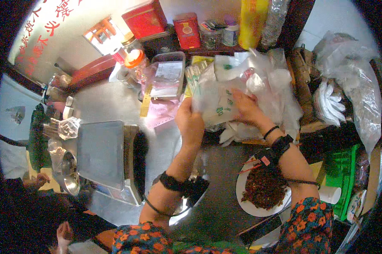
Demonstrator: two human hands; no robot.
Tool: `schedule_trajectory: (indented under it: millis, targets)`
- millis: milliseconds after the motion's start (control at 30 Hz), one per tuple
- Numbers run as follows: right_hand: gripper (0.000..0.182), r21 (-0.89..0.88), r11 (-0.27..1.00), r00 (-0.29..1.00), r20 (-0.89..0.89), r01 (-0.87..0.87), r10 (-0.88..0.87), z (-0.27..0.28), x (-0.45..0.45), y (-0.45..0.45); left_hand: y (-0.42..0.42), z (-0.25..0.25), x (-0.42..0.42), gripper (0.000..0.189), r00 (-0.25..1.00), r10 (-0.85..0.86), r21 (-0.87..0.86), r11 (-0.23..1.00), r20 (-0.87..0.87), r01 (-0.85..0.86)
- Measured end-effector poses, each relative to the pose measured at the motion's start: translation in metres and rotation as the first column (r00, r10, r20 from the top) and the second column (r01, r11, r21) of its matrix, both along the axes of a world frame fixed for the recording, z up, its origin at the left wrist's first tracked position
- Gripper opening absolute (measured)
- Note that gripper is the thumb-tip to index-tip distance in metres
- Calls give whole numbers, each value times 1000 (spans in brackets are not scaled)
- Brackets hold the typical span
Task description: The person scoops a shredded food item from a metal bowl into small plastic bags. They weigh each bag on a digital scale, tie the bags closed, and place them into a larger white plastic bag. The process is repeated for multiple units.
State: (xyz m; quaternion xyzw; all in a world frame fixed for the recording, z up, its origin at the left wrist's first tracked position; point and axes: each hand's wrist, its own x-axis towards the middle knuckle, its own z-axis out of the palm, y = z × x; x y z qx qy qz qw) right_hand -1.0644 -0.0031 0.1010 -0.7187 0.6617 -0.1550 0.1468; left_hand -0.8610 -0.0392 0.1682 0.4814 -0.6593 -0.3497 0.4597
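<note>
Between my two hands is a translucent white plastic bag (214,106) with green printing. My left hand (190,122) pinches its left edge between thumb and fingers. On its right side, my right hand (246,108) grips the bag, with the fingertips partly hidden by the film. More crumpled clear and white plastic bags (279,95) lie behind and to the right of that hand. Below my right wrist, a white plate (240,193) carries a heap of dark brown food (264,190), and red chopsticks (250,169) rest at its rim.
A flat-topped weighing scale (100,155) stands on the metal counter at left. Jars, including an orange-lidded one (134,58), and red tins (186,30) line the back. A green crate (340,181) and white gloves (329,103) are at right. Another person's hand (40,181) shows far left.
</note>
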Motion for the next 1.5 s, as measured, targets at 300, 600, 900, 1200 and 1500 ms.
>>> schedule_trajectory:
  millis: [300, 600, 900, 1200, 1500]
  targets:
    - [76, 137, 985, 936, -347, 104, -51, 62, 17, 5, 67, 162, 222, 32, 874, 234, 88, 972, -425, -217]
    - [30, -236, 915, 498, 779, -328, 380, 214, 307, 68, 158, 184, 340, 41, 680, 430, 125, 884, -594, -451]
    - [38, 84, 878, 103, 994, -471, -40, 228, 474, 99, 206, 145, 474, 26, 583, 252, 87, 951, -772, -296]
    - [32, 102, 896, 316, 948, -431, 44, 216, 513, 135, 231, 172, 514, 36, 718, 42, -19, 997, -694, -77]
    - [13, 417, 679, 564, 826, -605, -5, 129, 511, 202, 339, 2, 510, 18, 931, -152, 494, 813, -331, 308]
